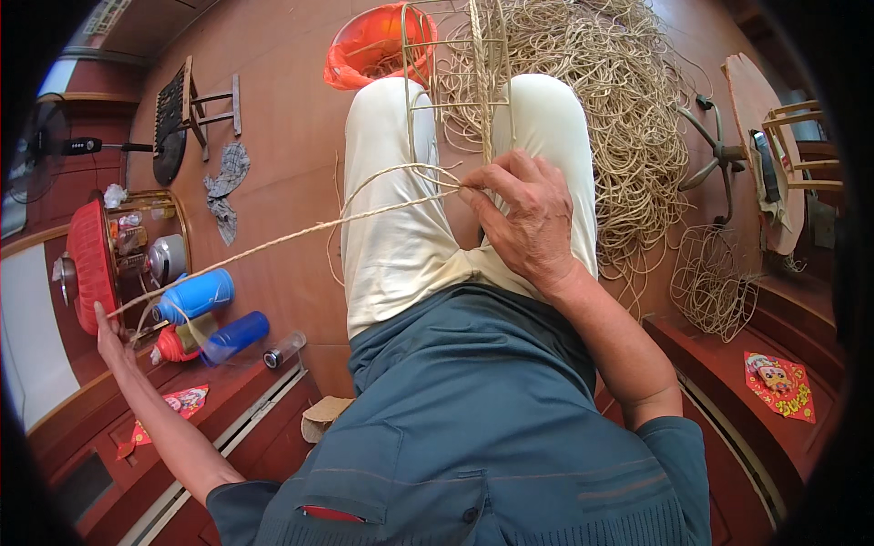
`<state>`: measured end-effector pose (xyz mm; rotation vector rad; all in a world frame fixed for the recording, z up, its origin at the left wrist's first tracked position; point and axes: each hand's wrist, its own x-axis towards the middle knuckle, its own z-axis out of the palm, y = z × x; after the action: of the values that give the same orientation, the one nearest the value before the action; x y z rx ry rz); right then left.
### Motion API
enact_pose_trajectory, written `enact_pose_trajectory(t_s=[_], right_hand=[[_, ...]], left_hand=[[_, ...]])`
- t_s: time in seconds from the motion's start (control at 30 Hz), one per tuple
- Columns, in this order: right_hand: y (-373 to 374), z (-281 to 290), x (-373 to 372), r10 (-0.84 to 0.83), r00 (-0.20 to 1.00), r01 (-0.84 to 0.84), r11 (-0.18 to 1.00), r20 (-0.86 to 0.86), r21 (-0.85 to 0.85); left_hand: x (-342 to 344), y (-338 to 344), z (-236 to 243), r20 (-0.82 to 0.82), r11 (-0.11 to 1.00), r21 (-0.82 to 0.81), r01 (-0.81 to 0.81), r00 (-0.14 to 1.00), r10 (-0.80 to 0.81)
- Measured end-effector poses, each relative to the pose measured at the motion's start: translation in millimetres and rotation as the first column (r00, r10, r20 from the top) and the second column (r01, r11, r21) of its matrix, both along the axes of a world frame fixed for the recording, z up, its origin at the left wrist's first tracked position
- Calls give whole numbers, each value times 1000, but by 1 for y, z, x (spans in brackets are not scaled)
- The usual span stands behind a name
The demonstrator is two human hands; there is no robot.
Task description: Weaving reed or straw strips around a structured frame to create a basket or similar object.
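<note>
My left hand is stretched far out to the left, its fingers closed on a tan twisted cord. The cord runs taut across my left thigh to my right hand, which pinches it between thumb and fingers above my lap. A second strand bows in a loop just above the taut one. Beyond my right fingers a wire frame stands between my knees, with a thicker braided rope running lengthwise along it. What lies under my right palm is hidden.
A large heap of loose cord covers the floor at the far right, beside a smaller coil. An orange-red lined bucket stands beyond my left knee. Blue flasks and a low stool are at left.
</note>
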<state>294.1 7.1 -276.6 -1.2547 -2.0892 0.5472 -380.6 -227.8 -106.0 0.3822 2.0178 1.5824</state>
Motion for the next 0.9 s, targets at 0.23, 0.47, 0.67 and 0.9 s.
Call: enact_pose_trajectory(t_s=[0.23,0.47,0.67,0.9], right_hand=[[0,-2,-3,-5,1000,5,999,-9,37],[0,1,-1,-9,1000,10,1000,-14,17],[1,0,-2,-1,1000,0,1000,5,28],[1,1,-1,-12,1000,12,999,-3,33]], left_hand=[[280,102,-94,-665,742,-496,450,353,-658],[491,166,-159,-778,636,-389,667,132,-614],[492,160,-161,-729,551,-437,711,79,-680],[489,175,-150,-816,537,-459,708,-97,-570]])
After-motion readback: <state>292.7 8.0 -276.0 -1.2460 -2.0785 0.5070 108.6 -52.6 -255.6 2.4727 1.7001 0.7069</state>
